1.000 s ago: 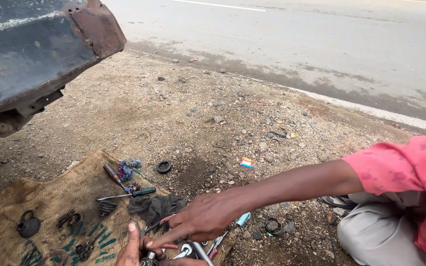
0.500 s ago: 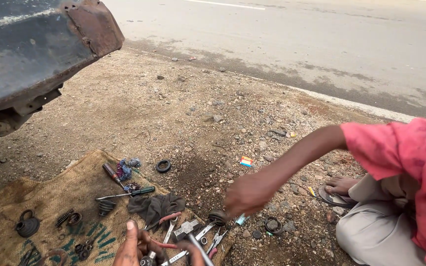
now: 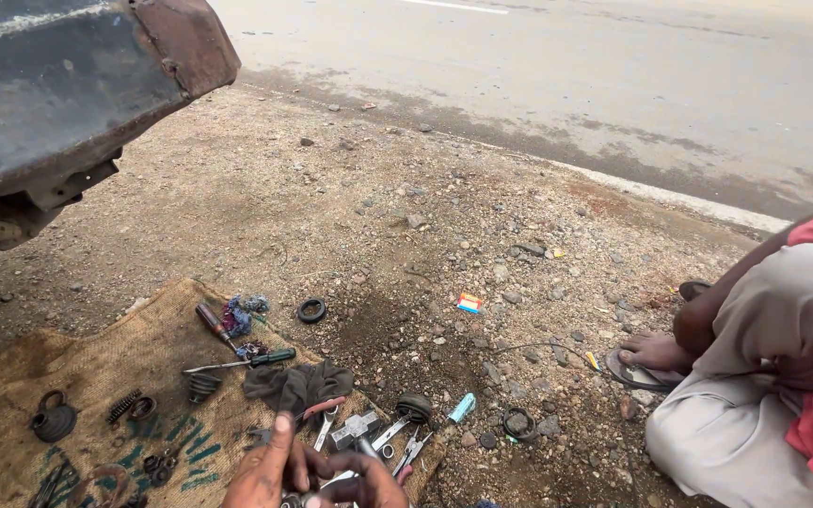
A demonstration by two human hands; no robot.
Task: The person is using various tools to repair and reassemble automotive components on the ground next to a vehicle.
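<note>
Here | left hand (image 3: 263,470) fingers curled | right hand (image 3: 369,482) fingers pinching small metal part (image 3: 336,482) | burlap sack (image 3: 96,376)

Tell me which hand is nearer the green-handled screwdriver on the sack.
Left. The left hand is just below the green-handled screwdriver, toward its handle end. The right hand sits farther right, beyond the pliers.

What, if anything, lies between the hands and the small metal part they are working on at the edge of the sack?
Nothing visible does. Both hands, left and right, already touch the small metal part directly. The dark rag and pliers lie beyond the fingers on the sack, not between hands and part.
</note>
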